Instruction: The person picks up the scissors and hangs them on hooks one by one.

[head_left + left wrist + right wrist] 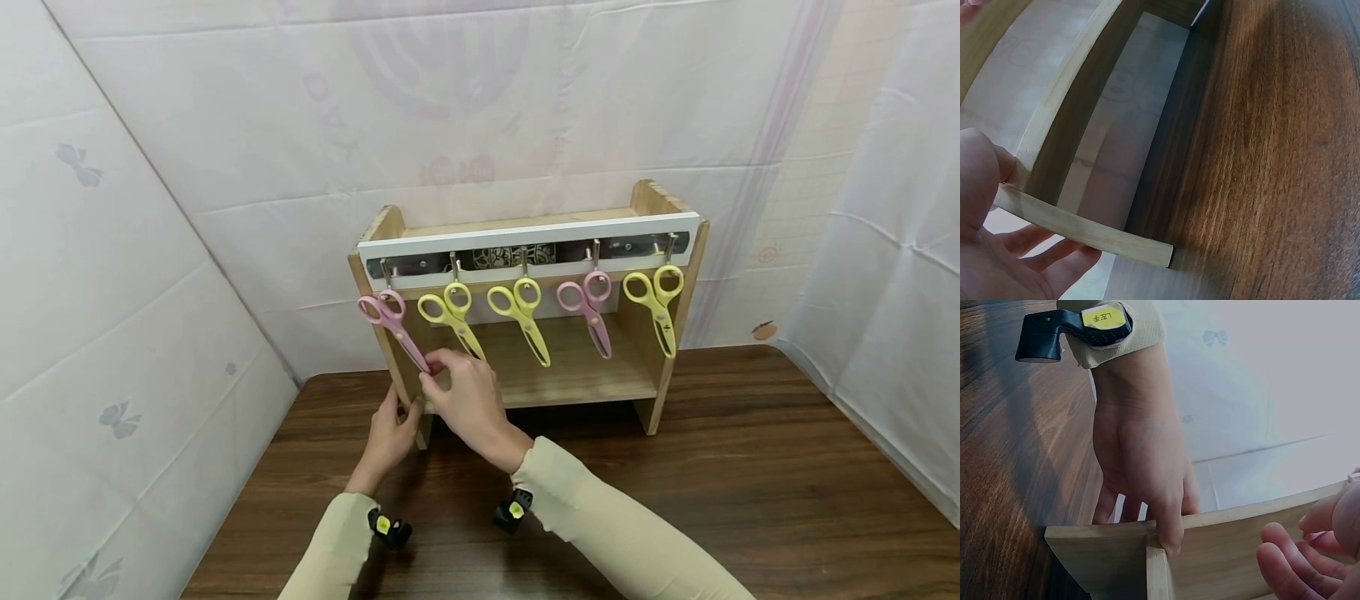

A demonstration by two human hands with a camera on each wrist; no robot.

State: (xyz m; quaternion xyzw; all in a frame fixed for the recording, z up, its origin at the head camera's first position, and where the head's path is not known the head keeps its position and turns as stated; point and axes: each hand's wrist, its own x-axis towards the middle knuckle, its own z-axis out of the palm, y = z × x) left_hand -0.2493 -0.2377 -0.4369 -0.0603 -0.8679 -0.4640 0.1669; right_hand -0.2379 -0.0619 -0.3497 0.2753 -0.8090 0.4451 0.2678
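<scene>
My right hand (pixel 476 404) pinches the blade end of the leftmost pink scissors (pixel 393 321) between thumb and fingers. Those scissors hang by a handle loop from the left hook of a white rail (pixel 525 231). My left hand (pixel 393 433) grips the lower left side panel of the small wooden shelf (pixel 570 387). In the left wrist view, its thumb lies on the inner side of the panel (pixel 1085 228) and its fingers are outside. In the right wrist view, the right hand (pixel 1310 556) shows only partly, and the scissors are mostly hidden.
Along the rail hang three yellow scissors, such as the middle pair (pixel 528 321), and another pink pair (pixel 591 312). The shelf stands on a dark wood table (pixel 750 467) before a white patterned sheet (pixel 247 108). Black wrist cameras sit on both sleeves.
</scene>
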